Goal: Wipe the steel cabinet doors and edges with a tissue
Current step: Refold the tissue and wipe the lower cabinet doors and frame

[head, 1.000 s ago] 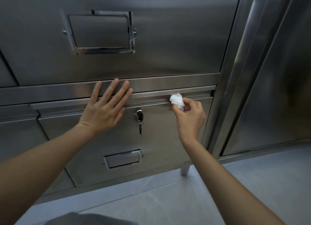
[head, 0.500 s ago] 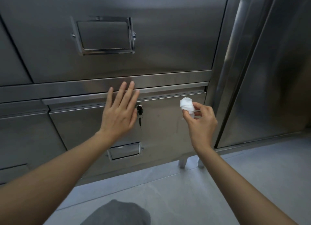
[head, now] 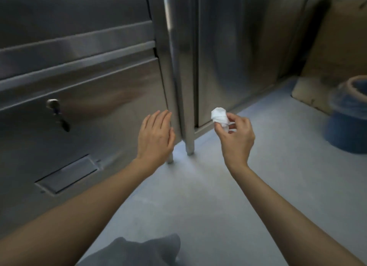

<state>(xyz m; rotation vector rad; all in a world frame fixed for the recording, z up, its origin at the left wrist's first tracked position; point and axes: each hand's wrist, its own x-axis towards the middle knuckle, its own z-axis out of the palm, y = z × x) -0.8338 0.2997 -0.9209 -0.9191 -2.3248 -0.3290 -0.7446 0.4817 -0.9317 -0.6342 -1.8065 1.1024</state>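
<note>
Head view: right hand pinches wadded tissue off the steel; left hand, fingers straight, empty. Best pressed firmly against the door edge at 12 o'clock.

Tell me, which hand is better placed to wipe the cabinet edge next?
Probably the right hand: it pinches the tissue near the edge. The left hand is open, holding nothing.

One head-worn view only, looking forward and steeply down, close to the brushed steel cabinet front on the left, its round legs centre, pale grey floor below, both forearms reaching in.
</note>
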